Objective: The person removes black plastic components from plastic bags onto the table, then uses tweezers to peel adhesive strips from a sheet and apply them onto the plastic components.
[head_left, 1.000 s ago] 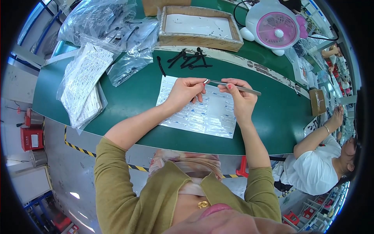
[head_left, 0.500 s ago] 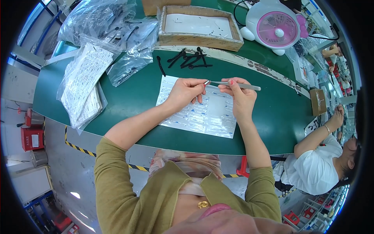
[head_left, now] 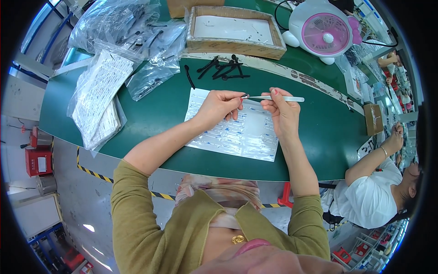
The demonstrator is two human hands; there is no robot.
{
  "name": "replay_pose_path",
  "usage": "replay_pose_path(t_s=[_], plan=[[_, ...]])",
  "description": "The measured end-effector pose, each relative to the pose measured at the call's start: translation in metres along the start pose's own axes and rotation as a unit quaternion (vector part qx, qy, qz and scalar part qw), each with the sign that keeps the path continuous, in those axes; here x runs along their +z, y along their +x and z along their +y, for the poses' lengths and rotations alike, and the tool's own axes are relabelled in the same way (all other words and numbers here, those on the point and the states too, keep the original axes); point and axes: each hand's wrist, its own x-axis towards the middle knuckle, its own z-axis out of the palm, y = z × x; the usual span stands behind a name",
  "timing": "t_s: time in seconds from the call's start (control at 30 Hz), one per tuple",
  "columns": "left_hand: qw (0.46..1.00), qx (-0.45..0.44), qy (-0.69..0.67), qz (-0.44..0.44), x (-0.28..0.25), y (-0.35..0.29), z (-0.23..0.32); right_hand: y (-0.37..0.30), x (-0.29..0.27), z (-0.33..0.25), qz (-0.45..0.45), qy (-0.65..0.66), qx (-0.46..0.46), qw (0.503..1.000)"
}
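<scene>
My left hand [head_left: 219, 108] is pinched round a small dark piece [head_left: 245, 96], too small to name. Between the thumb and fingers of my right hand [head_left: 284, 109] is a pair of silver tweezers [head_left: 292, 98], whose tips meet that piece. Below both hands a white sheet [head_left: 230, 137] of small stickers with blue marks lies flat on the green table [head_left: 315, 150]; a patch of it right of centre has no stickers. Several thin black parts [head_left: 223, 68] lie beyond the sheet, and one more black part [head_left: 189, 76] rests by its far left corner.
On the left are stacked sticker sheets [head_left: 102, 86] in a plastic bag and clear bags [head_left: 157, 59] of black parts. A shallow cardboard tray [head_left: 235, 48] and a white-and-pink fan [head_left: 325, 34] stand at the back. A co-worker [head_left: 365, 196] sits at the right.
The tweezers have turned to lie more level, their tips still at the piece. My right hand has shifted slightly; my left hand stays almost in place.
</scene>
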Motion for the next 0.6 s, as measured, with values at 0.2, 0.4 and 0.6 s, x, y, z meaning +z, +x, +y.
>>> replay_pose_path(t_s=[0.2, 0.4, 0.6], plan=[[0.998, -0.023, -0.065, -0.002, -0.0030, 0.0016, -0.0012, 0.0004, 0.0008, -0.0002, 0.005, 0.010, 0.001, 1.000], [0.996, -0.045, -0.075, 0.005, -0.0051, 0.0022, -0.0021, -0.0013, 0.0015, 0.0009, -0.006, 0.010, -0.004, 1.000], [0.993, -0.056, -0.103, 0.004, -0.0054, 0.0036, 0.0005, -0.0019, 0.0002, -0.0029, -0.001, 0.006, -0.016, 1.000]])
